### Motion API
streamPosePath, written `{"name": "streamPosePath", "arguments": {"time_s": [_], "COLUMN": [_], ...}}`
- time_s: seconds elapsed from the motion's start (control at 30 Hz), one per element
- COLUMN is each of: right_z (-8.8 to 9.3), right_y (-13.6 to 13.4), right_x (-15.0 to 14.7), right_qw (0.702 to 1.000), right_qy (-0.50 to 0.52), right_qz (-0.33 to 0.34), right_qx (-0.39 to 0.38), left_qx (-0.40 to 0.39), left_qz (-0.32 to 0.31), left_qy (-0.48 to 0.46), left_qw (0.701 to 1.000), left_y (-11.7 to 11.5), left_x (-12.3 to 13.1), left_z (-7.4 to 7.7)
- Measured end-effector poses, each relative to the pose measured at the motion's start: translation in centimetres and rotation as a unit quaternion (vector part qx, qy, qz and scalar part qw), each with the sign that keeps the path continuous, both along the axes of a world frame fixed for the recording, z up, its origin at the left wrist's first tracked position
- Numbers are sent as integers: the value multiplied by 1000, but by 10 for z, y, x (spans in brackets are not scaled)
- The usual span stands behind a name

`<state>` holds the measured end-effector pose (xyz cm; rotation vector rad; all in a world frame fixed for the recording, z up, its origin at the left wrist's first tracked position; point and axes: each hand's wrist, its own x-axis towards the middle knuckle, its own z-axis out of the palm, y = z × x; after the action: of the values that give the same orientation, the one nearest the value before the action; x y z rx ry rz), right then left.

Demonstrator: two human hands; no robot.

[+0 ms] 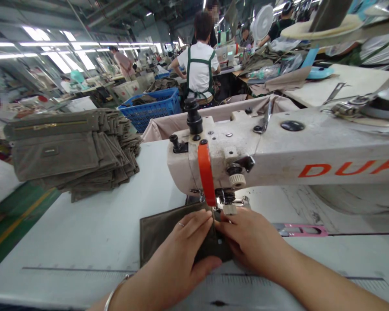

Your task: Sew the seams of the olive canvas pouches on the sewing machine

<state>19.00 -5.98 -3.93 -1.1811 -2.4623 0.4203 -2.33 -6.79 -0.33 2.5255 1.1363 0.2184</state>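
Observation:
An olive-brown fabric piece (162, 229), with straight stitched-looking edges, lies under the head of a sewing machine (220, 151). Flat on top of it rests my left hand (188, 244), fingers stretched toward the needle area and thumb spread. My right hand (254, 239) is at the fabric's right side, its fingers bent and closed on the cloth just below the presser foot. The fingertips of both hands come close together there. An orange guard (206, 172) hangs in front of the needle, which I cannot make out clearly.
Pink-handled thread snips (306, 230) lie right of my right hand. A stack of olive fabric pouches (71, 151) stands at the table's left. Behind are a blue crate (152, 108), a cloth-lined bin (162, 125) and a seated person (199, 65). A ruler scale (74, 271) marks the tabletop.

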Motion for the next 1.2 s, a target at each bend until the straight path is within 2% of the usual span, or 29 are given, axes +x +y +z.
{"name": "streamPosePath", "arguments": {"time_s": [0.17, 0.3, 0.43, 0.8, 1.07, 1.13, 1.2], "right_z": [4, 3, -1, -10, -10, -9, -6], "right_y": [-3, -4, -2, -3, 1, 1, 1], "right_x": [6, 8, 6, 7, 1, 0, 1], "right_qw": [1000, 998, 993, 997, 997, 997, 997], "right_qy": [12, 39, 45, -15, -20, -10, 6], "right_qz": [-1, 20, 38, -7, -53, -57, -53], "right_qx": [-11, 51, 106, 79, 51, 52, 48], "left_qx": [32, 83, 96, 123, 149, 149, 153], "left_qz": [-47, -96, -105, -137, -178, -186, -163], "left_qy": [58, 33, -4, -59, -68, -61, -36], "left_qw": [997, 991, 990, 981, 970, 969, 974], "left_y": [-12, -13, -10, 28, 66, 68, 61], "left_x": [-2, -3, -3, -6, -10, -9, -5], "left_z": [-9, -10, -10, -17, -17, -14, -11]}}
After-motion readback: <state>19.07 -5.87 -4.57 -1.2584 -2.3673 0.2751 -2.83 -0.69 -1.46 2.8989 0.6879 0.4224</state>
